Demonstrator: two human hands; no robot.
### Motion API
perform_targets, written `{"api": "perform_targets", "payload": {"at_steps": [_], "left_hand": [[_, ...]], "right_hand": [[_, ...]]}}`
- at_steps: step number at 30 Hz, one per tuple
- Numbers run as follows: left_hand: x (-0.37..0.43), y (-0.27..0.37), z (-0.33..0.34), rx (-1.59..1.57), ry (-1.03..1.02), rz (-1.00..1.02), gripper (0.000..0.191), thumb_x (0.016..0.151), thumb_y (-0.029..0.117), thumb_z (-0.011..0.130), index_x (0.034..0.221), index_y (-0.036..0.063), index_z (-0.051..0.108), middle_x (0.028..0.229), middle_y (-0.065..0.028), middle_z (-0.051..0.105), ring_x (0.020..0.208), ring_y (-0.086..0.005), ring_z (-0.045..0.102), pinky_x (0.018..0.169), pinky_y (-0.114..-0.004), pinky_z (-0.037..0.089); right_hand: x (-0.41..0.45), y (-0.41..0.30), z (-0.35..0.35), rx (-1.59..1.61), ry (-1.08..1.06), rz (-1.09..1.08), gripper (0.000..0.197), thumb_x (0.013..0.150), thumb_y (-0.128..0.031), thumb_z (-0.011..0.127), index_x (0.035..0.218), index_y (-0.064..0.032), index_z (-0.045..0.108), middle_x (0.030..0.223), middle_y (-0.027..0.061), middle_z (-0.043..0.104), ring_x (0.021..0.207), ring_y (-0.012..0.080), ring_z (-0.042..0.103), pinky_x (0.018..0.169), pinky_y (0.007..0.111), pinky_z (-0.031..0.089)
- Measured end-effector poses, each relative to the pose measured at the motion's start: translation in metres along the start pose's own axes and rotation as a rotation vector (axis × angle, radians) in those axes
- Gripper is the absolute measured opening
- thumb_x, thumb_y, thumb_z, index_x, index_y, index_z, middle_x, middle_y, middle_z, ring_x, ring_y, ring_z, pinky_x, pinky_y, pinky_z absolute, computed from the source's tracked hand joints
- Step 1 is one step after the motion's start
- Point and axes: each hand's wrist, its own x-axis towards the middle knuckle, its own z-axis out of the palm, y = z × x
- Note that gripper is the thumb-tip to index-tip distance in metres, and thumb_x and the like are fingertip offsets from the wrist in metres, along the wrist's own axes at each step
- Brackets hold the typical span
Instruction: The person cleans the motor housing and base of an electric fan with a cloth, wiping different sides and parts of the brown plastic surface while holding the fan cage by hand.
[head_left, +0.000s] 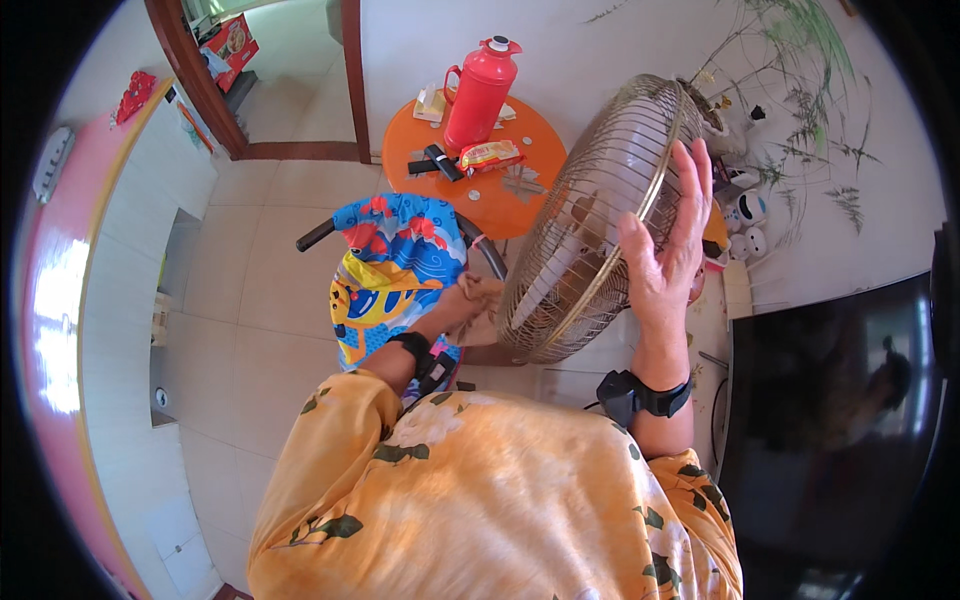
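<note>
An electric fan with a round wire cage (581, 217) stands tilted before me, its blades visible through the wires. At the cage's rear right rim rests my right hand (671, 247), thumb and fingers spread around the metal rim. My left hand (472, 296) is at the lower left of the cage, closed on a tan cloth (480, 322) that reaches the wires. Behind that hand is a colourful cartoon-print fabric cover (397, 262) over something with dark curved handles (484, 244).
An orange round table (551, 161) holds a red thermos flask (481, 94), a snack packet (489, 154) and black objects (444, 163). A large dark television (832, 420) is at right, a plant (806, 82) behind the fan, and a pink-topped cabinet (67, 262) at left.
</note>
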Motion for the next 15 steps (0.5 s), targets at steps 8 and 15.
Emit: {"api": "perform_targets", "payload": {"at_steps": [8,15], "left_hand": [[-0.036,0.147,-0.092,-0.447,0.728,0.562,0.038,0.085,0.017,0.066,0.114,0.0019,0.046,0.102,-0.0076,0.055,0.088,-0.0145,0.056,0.074,-0.026,0.048],[-0.079,0.229,-0.101,0.113,0.335,1.08,0.061,0.073,0.026,0.074,0.126,0.0082,0.05,0.136,-0.0159,0.043,0.123,-0.0361,0.043,0.102,-0.046,0.033]], "right_hand": [[0.002,-0.001,0.003,0.022,0.016,-0.004,0.068,0.071,-0.023,0.068,0.133,-0.008,0.044,0.145,0.0214,0.027,0.135,0.0405,0.022,0.107,0.05,0.024],[-0.002,0.001,0.005,0.027,0.048,-0.057,0.069,0.072,-0.026,0.069,0.133,-0.0087,0.043,0.145,0.0218,0.025,0.135,0.0423,0.021,0.108,0.05,0.023]]}}
